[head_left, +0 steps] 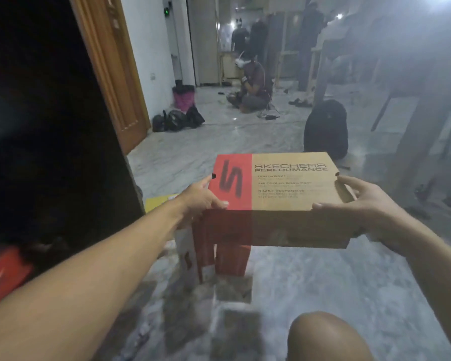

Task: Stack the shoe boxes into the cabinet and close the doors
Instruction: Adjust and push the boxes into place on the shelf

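A brown and red Skechers shoe box (284,188) is held level in front of me, above the floor. My left hand (201,196) grips its red left end and my right hand (359,204) grips its brown right end. Under it stand a red and white shoe box (190,254) and a red one (232,259) on the marble floor. On the left is the dark open cabinet (50,139), its inside too dark to see. An orange shoe box (3,272) lies low in it at the far left. A yellow box (159,201) shows beside my left wrist.
A wooden door (115,69) stands open beyond the cabinet. A black backpack (326,128) sits on the floor ahead right. A person (253,84) sits on the floor further back, near black bags (177,118) and a pink bin (184,97). My knee (326,337) is at bottom right.
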A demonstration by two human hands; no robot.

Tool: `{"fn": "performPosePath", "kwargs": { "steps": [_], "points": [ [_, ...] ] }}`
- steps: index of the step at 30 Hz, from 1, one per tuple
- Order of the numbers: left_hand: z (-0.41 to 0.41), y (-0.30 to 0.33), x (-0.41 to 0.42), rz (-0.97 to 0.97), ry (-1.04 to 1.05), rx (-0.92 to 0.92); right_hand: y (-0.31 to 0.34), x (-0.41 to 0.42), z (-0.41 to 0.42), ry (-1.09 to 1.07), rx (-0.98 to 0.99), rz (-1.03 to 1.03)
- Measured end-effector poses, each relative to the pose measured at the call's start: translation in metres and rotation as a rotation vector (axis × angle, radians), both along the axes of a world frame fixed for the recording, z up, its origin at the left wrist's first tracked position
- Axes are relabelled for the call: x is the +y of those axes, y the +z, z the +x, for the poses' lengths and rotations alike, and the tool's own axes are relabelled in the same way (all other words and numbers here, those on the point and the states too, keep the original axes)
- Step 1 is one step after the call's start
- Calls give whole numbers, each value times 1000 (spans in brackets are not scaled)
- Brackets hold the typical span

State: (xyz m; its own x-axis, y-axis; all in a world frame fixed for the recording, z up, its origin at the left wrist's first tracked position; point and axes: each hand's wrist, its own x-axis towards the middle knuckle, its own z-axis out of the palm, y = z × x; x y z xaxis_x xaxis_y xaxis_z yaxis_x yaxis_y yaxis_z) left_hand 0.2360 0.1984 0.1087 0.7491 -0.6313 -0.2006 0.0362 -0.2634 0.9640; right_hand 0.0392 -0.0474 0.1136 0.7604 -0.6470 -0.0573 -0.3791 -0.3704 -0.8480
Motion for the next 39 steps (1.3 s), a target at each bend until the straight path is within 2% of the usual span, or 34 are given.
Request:
{"fn": "performPosePath", "kwargs": {
  "steps": [4,13,23,34,39],
  "points": [
    [-11,17,64,109,-1,11,25,36,11,134,33,-15],
    [-54,63,187,228,261,-43,63,125,36,458,41,25],
    [-108,139,301,395,598,-339,108,248,86,761,-168,36],
    [-155,183,394,215,1208,-569,168,383,149,1055,-432,8],
    [-163,196,431,256,1496,-675,182,445,174,1197,-520,62]
  ]
}}
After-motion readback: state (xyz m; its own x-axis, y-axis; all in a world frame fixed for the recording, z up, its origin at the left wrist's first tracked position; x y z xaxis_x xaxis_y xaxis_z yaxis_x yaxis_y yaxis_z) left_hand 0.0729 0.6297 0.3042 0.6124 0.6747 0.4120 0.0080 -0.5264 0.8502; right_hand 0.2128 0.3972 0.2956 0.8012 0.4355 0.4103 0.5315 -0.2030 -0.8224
